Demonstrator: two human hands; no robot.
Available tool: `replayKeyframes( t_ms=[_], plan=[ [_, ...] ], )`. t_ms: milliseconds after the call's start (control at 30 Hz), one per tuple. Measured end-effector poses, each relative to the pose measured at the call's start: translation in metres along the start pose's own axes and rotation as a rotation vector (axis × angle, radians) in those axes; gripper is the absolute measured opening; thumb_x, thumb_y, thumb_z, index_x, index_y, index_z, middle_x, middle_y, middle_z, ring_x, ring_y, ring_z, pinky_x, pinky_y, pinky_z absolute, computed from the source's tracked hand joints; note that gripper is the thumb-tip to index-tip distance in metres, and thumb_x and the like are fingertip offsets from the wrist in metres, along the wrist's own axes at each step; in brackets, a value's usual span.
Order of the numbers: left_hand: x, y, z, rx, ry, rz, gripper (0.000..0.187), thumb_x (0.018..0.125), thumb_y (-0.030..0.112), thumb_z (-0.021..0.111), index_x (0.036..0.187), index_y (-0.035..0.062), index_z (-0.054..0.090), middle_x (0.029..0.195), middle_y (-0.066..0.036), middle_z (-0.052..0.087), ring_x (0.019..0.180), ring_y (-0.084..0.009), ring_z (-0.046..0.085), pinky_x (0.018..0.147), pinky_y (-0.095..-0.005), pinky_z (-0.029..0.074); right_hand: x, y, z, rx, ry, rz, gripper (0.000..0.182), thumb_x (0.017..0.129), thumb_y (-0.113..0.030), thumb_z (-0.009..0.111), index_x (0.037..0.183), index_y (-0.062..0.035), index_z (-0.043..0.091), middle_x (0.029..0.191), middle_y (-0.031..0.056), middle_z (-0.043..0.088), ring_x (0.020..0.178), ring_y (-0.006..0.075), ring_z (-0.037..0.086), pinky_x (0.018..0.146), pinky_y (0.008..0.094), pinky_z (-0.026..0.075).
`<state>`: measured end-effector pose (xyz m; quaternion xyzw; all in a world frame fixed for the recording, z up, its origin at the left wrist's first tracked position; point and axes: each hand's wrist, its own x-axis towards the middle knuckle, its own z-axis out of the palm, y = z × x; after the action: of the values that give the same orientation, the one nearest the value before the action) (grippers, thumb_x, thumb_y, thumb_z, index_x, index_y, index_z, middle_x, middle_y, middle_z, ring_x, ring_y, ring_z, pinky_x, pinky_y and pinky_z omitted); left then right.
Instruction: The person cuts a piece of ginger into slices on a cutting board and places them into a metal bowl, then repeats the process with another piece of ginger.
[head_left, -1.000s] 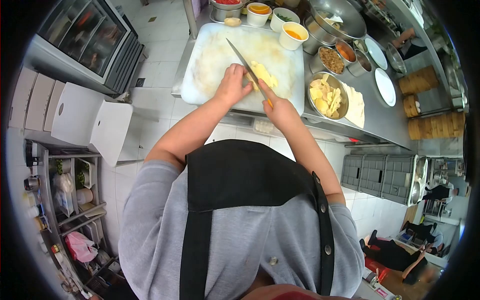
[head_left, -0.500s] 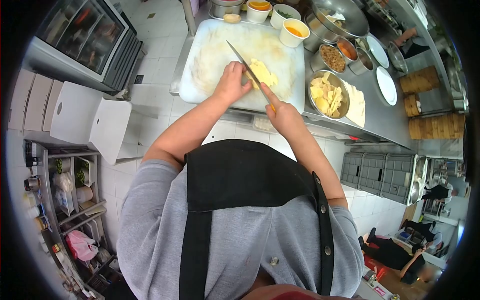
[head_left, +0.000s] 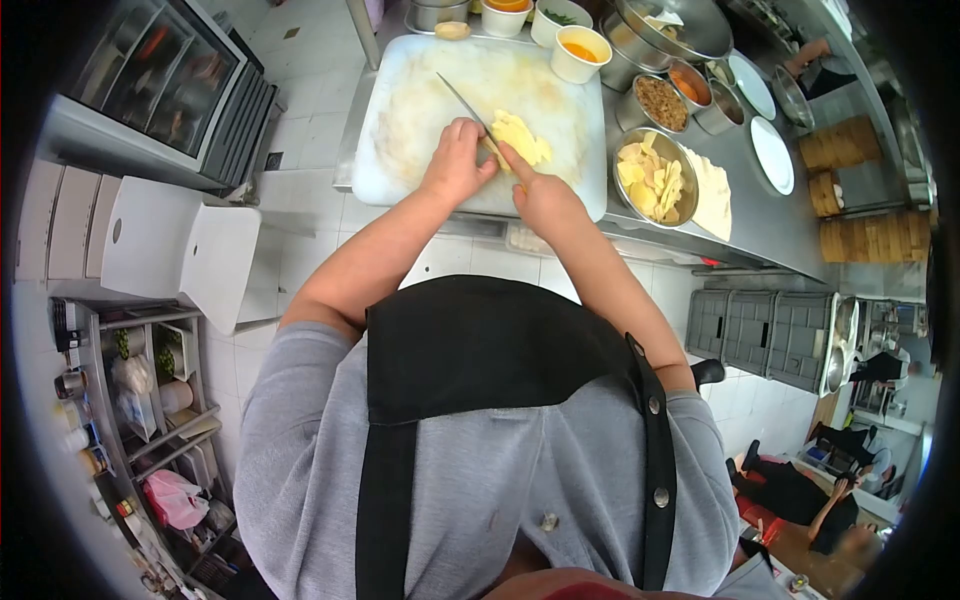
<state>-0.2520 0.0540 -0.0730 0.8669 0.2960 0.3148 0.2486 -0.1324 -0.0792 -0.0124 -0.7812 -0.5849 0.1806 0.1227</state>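
On the white cutting board (head_left: pixel 400 85), my right hand (head_left: pixel 550 202) grips a long knife (head_left: pixel 460 100), its forefinger stretched along the blade and its tip pointing away to the left. My left hand (head_left: pixel 458 162) is closed just left of the blade, fingers curled on a pale yellow piece (head_left: pixel 489 146) that looks like ginger and is mostly hidden. Right of the blade lies a flat heap of pale yellow slices (head_left: pixel 522 138). A metal bowl (head_left: pixel 690 200) beside the board holds peeled, cut yellow chunks (head_left: pixel 650 185).
A tan piece (head_left: pixel 452 31) lies at the board's far edge. White tubs (head_left: pixel 575 68), a tin of brown mince (head_left: pixel 661 103), a large metal bowl (head_left: pixel 700 30) and white plates (head_left: pixel 771 157) stand on the counter. A white chair (head_left: pixel 215 255) is at left; people (head_left: pixel 790 495) are at lower right.
My right hand and the knife have slid forward and slightly left across the board. My left hand stays at nearly the same spot. The whole view has shifted a little.
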Motion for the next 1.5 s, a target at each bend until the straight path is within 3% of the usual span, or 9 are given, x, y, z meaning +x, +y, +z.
replayKeyframes(
  t_ms=[300, 500, 700, 800, 1100, 1200, 1300, 1400, 1500],
  plan=[
    [-0.002, 0.001, -0.001, 0.003, 0.002, -0.007, 0.041, 0.074, 0.014, 0.073, 0.107, 0.0029, 0.052, 0.112, -0.015, 0.052, 0.109, -0.0353, 0.051, 0.093, -0.0419, 0.046, -0.02, 0.011, 0.005, 0.099, 0.102, -0.047, 0.069, 0.091, -0.017, 0.055, 0.152, -0.034, 0.026, 0.072, 0.0203, 0.064, 0.068, 0.0363, 0.064, 0.067, 0.0474, 0.051],
    [-0.001, 0.003, -0.001, 0.032, -0.003, -0.019, 0.039, 0.075, 0.013, 0.072, 0.106, 0.0022, 0.05, 0.111, -0.016, 0.051, 0.11, -0.0357, 0.05, 0.095, -0.0415, 0.044, -0.037, 0.005, -0.009, 0.031, 0.03, 0.008, 0.068, 0.091, -0.018, 0.056, 0.151, -0.0362, 0.028, 0.072, 0.0227, 0.064, 0.071, 0.039, 0.064, 0.068, 0.0486, 0.05],
    [0.0, 0.002, 0.0, 0.03, -0.003, -0.012, 0.04, 0.075, 0.012, 0.072, 0.107, 0.0021, 0.05, 0.11, -0.016, 0.052, 0.109, -0.0351, 0.05, 0.094, -0.0413, 0.044, -0.033, 0.004, -0.01, 0.043, 0.047, -0.031, 0.069, 0.09, -0.016, 0.056, 0.151, -0.0335, 0.028, 0.072, 0.0226, 0.064, 0.07, 0.0391, 0.064, 0.068, 0.049, 0.05],
    [-0.001, 0.001, 0.0, 0.017, 0.001, -0.004, 0.04, 0.074, 0.012, 0.072, 0.107, 0.002, 0.05, 0.11, -0.015, 0.052, 0.109, -0.0348, 0.05, 0.094, -0.041, 0.045, -0.028, 0.002, -0.011, 0.023, 0.053, -0.056, 0.069, 0.089, -0.012, 0.055, 0.152, -0.0285, 0.029, 0.067, 0.0184, 0.062, 0.064, 0.0358, 0.062, 0.063, 0.0476, 0.05],
    [-0.001, 0.001, 0.001, 0.026, 0.027, 0.001, 0.041, 0.075, 0.012, 0.073, 0.107, 0.002, 0.05, 0.109, -0.015, 0.052, 0.107, -0.0352, 0.051, 0.093, -0.0404, 0.045, 0.009, -0.001, 0.0, 0.024, -0.007, -0.012, 0.07, 0.09, -0.014, 0.053, 0.152, -0.034, 0.026, 0.077, 0.023, 0.064, 0.072, 0.0378, 0.064, 0.069, 0.0474, 0.051],
    [0.0, -0.001, 0.001, 0.029, 0.01, -0.005, 0.04, 0.076, 0.015, 0.073, 0.107, 0.0028, 0.051, 0.111, -0.015, 0.052, 0.109, -0.0342, 0.05, 0.093, -0.041, 0.046, 0.006, -0.005, -0.013, 0.041, -0.066, 0.023, 0.066, 0.091, -0.016, 0.052, 0.152, -0.03, 0.029, 0.09, 0.0224, 0.068, 0.082, 0.0367, 0.066, 0.076, 0.0459, 0.051],
    [0.0, -0.001, 0.002, 0.026, 0.009, -0.015, 0.04, 0.076, 0.016, 0.073, 0.107, 0.0031, 0.052, 0.112, -0.014, 0.052, 0.11, -0.0338, 0.05, 0.093, -0.0413, 0.046, 0.005, 0.014, 0.0, 0.374, 0.033, 0.033, 0.065, 0.092, -0.02, 0.055, 0.151, -0.0312, 0.029, 0.096, 0.0244, 0.067, 0.089, 0.0391, 0.065, 0.081, 0.0439, 0.05],
    [-0.001, 0.001, 0.002, 0.036, 0.039, 0.013, 0.041, 0.075, 0.014, 0.074, 0.107, 0.0025, 0.051, 0.109, -0.015, 0.052, 0.107, -0.0345, 0.051, 0.092, -0.0405, 0.046, -0.008, 0.02, -0.002, 0.48, 0.065, 0.1, 0.065, 0.092, -0.024, 0.056, 0.151, -0.0322, 0.03, 0.102, 0.0257, 0.067, 0.096, 0.0406, 0.064, 0.085, 0.042, 0.05],
    [0.0, 0.0, 0.003, 0.009, 0.047, -0.002, 0.041, 0.074, 0.012, 0.073, 0.107, 0.0028, 0.051, 0.11, -0.016, 0.052, 0.106, -0.035, 0.051, 0.092, -0.0408, 0.046, -0.018, 0.025, -0.005, 0.528, 0.216, 0.05, 0.061, 0.094, -0.022, 0.056, 0.15, -0.033, 0.035, 0.098, 0.0114, 0.066, 0.063, 0.0197, 0.058, 0.062, 0.0332, 0.054]
  ],
)
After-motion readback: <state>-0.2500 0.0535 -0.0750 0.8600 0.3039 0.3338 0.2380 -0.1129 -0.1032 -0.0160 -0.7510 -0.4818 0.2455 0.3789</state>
